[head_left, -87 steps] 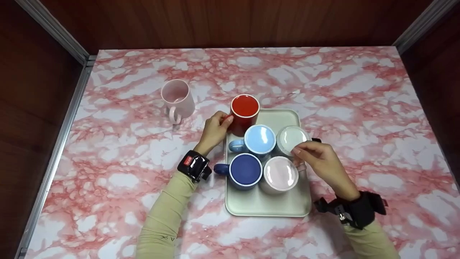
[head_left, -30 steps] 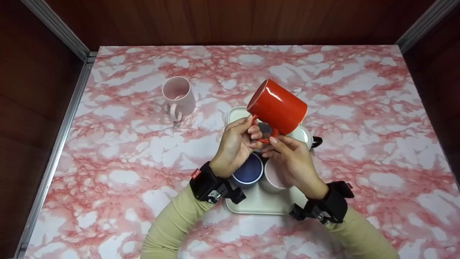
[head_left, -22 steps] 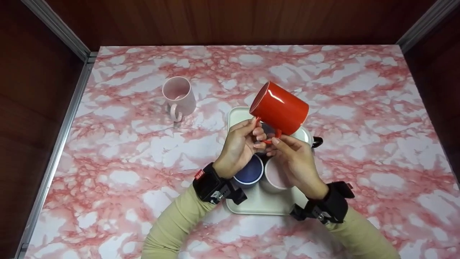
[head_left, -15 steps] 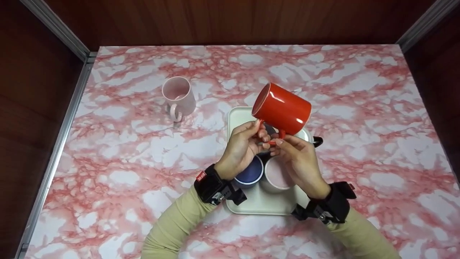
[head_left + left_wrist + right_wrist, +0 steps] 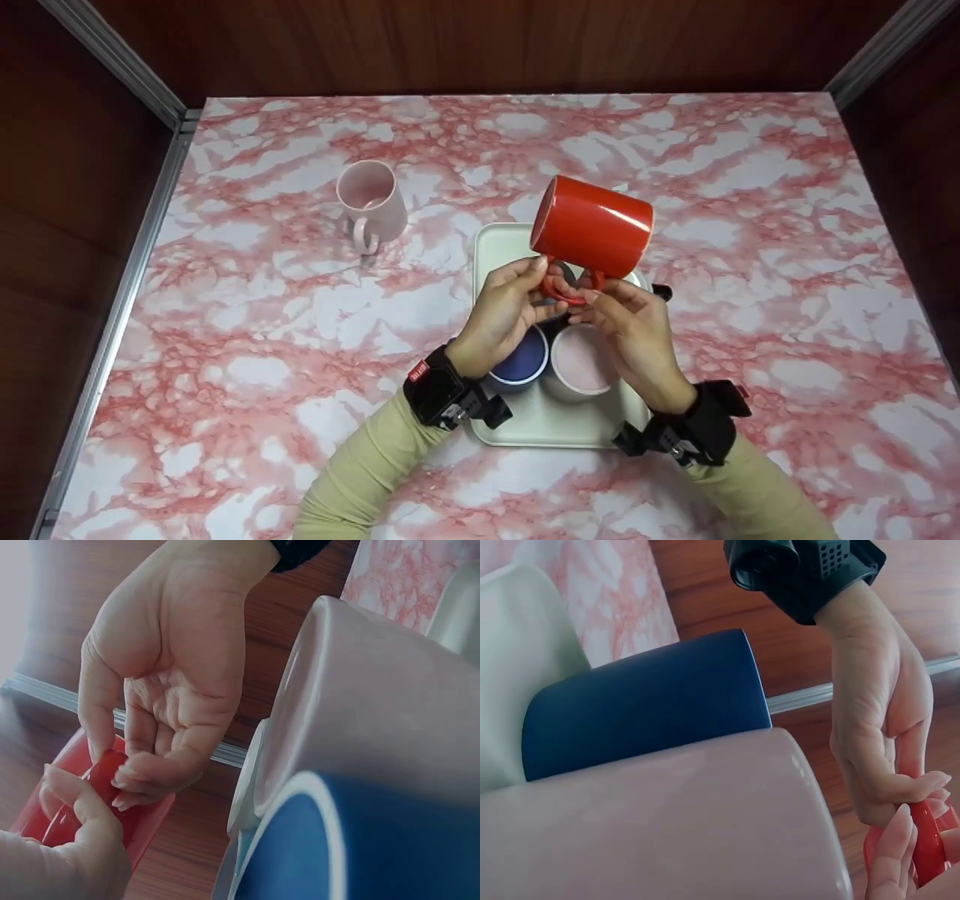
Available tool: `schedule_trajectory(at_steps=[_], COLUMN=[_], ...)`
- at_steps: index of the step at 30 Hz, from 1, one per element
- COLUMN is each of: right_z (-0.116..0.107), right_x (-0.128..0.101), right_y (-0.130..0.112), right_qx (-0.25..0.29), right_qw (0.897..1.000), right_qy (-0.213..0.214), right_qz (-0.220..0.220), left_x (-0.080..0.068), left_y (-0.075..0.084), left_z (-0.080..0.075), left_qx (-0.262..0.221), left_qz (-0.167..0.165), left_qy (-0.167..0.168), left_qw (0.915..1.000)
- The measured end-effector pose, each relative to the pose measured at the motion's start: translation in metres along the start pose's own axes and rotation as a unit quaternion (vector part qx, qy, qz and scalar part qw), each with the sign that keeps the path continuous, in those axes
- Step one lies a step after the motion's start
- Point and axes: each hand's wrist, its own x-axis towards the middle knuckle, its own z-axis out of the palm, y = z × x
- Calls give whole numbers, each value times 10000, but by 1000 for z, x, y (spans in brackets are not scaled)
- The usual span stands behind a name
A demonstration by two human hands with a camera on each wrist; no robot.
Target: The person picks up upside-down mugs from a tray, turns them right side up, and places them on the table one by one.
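Under both hands I see the pale rectangular tray [image 5: 556, 430]. Just beyond the fingers, the glossy red cylindrical mug [image 5: 594, 226] is held up sideways, its long axis going from left to right, slightly tilted. The left hand [image 5: 497, 319] and the right hand [image 5: 639, 341], equally near, pinch its curved red handle [image 5: 562, 297].

Your table [image 5: 247, 420] has a top with a red-and-white marbled pattern. Directly on it, in front of you, lies a pale cream rectangular tray [image 5: 555, 432] with rounded corners. To your left, apart from the tray, stands an upright, pale-pink cylindrical mug [image 5: 386, 215], its handle toward you.
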Motion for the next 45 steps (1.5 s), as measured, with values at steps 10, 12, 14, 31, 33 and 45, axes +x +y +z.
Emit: schedule_trajectory(at_steps=[10,12,14,31,33,45], right_z=[-4,-5,-5,16,19,46], right_x=[0,1,2,16,19,45], right_y=[-7,-8,-9,-25,-26,-35], right_qx=[-105,-149,-173,-600,-759,-754], right_qw=[9986,9980,9974,9944,9930,9922], right_qy=[-510,-607,-697,-868,-900,-948], right_qz=[-101,-105,-110,-7,54,297], left_x=[-1,-1,-1,-5,-7,-17], left_y=[0,0,1,8,9,12], left_z=[-7,-7,-8,-21,-24,-56], left_qx=[733,820,871,1625,1624,1681], left_qz=[150,194,229,1042,1042,1276], left_qy=[76,53,35,182,279,1003], left_qw=[9972,9964,9959,9810,9808,9723])
